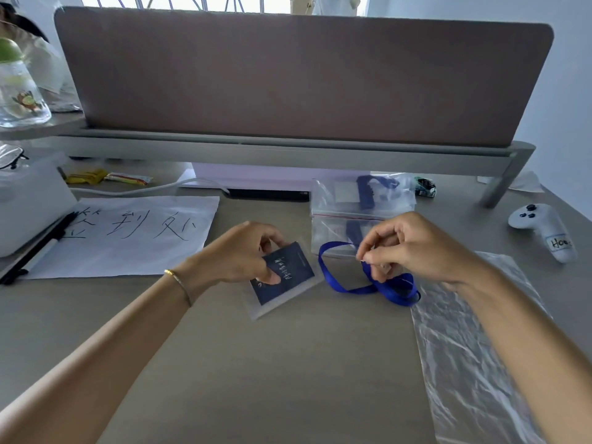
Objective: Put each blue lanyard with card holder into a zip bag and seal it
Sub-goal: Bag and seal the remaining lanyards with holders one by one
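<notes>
My left hand (pixel 243 254) grips a clear card holder (pixel 283 278) with a dark blue card inside, thumb on its face, tilted just above the desk. My right hand (pixel 403 248) pinches the clip end of a blue lanyard (pixel 368 286), whose ribbon loops on the desk between both hands. Two zip bags (pixel 362 203) with blue lanyards inside lie stacked behind my hands; the nearer one shows a red zip strip. A crinkled clear plastic sheet (pixel 464 347) lies under my right forearm.
A white paper with black handwriting (pixel 128 235) and a black pen (pixel 35 251) lie at left. A white controller (pixel 544 229) sits at right. A grey monitor shelf (pixel 288 149) with a brown screen spans the back. A clear bottle (pixel 19 88) stands far left.
</notes>
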